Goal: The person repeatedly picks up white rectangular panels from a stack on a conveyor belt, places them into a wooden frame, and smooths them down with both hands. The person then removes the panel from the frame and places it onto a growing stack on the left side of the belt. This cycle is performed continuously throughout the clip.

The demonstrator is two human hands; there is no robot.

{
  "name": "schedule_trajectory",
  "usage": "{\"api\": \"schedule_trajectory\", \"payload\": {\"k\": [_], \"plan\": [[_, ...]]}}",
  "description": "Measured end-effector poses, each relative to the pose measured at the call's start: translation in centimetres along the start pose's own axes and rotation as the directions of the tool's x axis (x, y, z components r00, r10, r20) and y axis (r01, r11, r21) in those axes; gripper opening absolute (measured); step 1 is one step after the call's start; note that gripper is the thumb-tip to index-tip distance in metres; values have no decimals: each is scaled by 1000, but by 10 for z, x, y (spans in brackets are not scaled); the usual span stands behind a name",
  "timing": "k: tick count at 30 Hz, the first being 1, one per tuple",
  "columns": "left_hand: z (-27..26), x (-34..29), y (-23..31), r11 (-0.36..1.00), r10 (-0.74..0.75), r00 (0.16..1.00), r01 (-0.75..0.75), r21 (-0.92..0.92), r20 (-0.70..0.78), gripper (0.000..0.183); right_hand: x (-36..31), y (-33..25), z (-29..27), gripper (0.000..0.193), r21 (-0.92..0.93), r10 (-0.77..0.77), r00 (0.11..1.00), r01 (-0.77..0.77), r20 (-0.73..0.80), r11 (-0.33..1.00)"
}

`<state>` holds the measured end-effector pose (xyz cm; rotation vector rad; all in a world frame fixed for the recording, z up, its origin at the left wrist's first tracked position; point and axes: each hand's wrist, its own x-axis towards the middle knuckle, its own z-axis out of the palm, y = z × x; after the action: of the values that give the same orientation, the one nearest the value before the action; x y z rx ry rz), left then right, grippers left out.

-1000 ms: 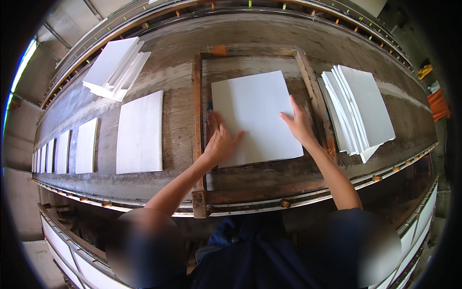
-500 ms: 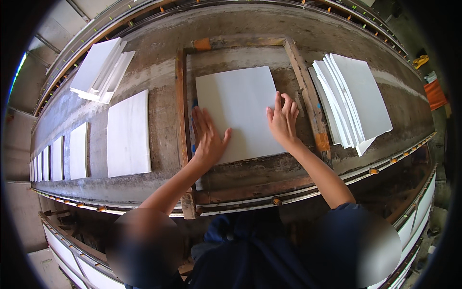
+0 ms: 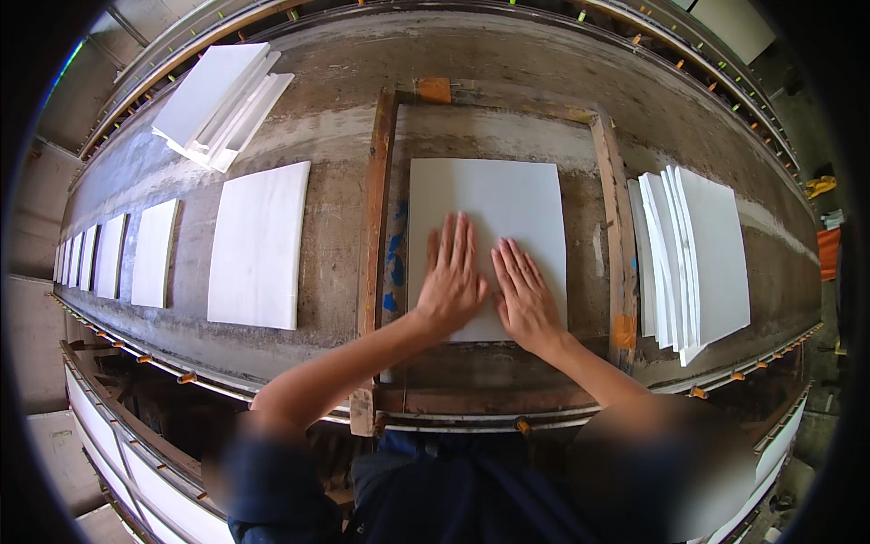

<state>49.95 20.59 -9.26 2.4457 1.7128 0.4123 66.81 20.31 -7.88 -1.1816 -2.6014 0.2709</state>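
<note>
A flat white rectangular sheet lies on the worn tabletop, inside a wooden frame with orange tape on it. My left hand rests flat on the lower left-middle of the sheet, fingers stretched toward the far edge. Close beside it my right hand lies flat on the sheet too, fingers extended. Neither hand grips anything. The sheet's near edge is partly covered by my hands and wrists.
To the right of the frame leans a stack of white sheets. Another stack sits at the far left. Single white pieces lie in a row along the left. The long table has railed edges with small orange pegs.
Both hands have moved from the sheet's side edges onto its surface, close together. The sheet now lies straighter within the frame. My view has shifted a little.
</note>
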Motion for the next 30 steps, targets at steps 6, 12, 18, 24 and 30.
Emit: {"api": "schedule_trajectory", "payload": {"k": [6,12,18,24,30], "plan": [[8,79,-44,996,-77,992,74,-41,-97,69,93,48,13,54,-34,-41,996,39,-76,999],[25,121,-68,984,-177,965,175,-29,-195,67,144,74,23,51,-71,-28,993,20,-112,997],[34,127,-73,962,-260,911,273,-4,-320,74,149,92,40,49,-145,116,962,-155,-248,977],[34,112,-80,970,-225,899,241,-3,-376,81,133,98,39,53,-195,285,886,-372,-365,907],[28,70,-73,967,-254,905,228,-115,-342,86,89,88,36,53,-177,329,857,-423,-397,889]]}}
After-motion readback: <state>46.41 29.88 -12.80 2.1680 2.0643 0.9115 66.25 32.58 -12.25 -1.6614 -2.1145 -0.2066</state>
